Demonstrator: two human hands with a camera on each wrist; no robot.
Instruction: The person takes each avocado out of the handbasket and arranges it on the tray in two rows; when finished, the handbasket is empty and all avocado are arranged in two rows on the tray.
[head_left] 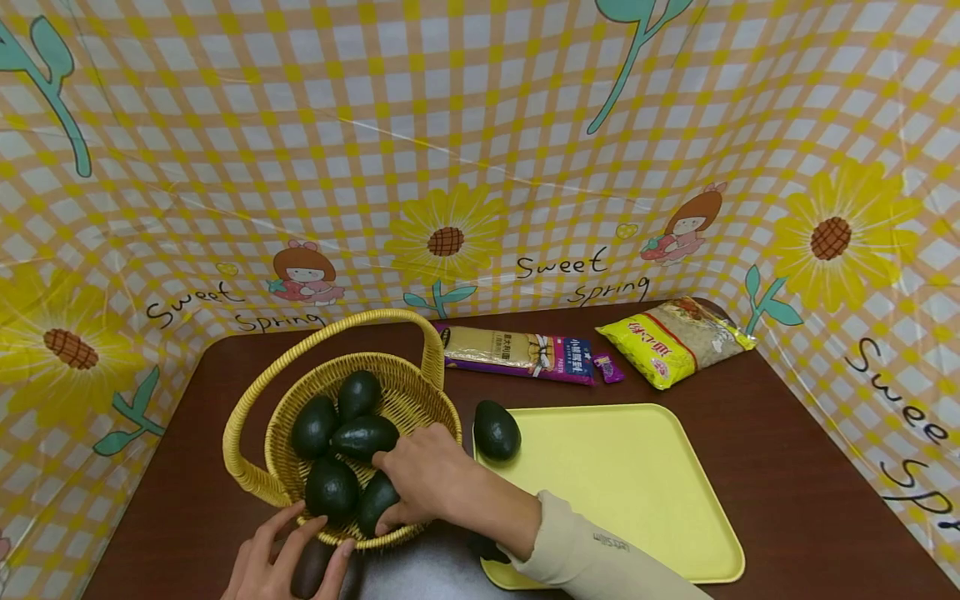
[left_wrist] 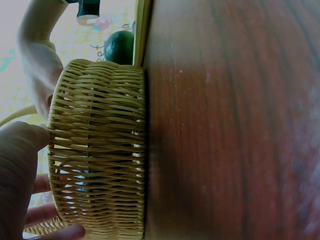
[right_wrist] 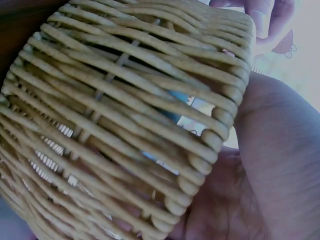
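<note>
A round wicker basket point(head_left: 420, 383) with a tall handle holds several dark green avocados point(head_left: 332, 489). My right hand point(head_left: 427, 471) reaches over its right rim, thumb and fingers around the avocado point(head_left: 377, 502) at the front right inside. In the right wrist view the woven wall covers most of the frame and hides the fingertips; the right hand point(right_wrist: 280, 150) bends over the rim. My left hand point(head_left: 277, 558) rests its spread fingertips on the basket's front rim; the left wrist view shows that hand point(left_wrist: 20, 170) beside the woven side. Another avocado point(head_left: 497, 431) lies on the yellow tray's left edge.
The yellow tray point(head_left: 622, 492) lies right of the basket, partly under the right sleeve point(head_left: 577, 542). Behind stand a pasta packet point(head_left: 517, 354), a small purple wrapper point(head_left: 608, 368) and a yellow bag point(head_left: 675, 342). A checked cloth point(head_left: 480, 150) hangs around the dark table point(head_left: 172, 500).
</note>
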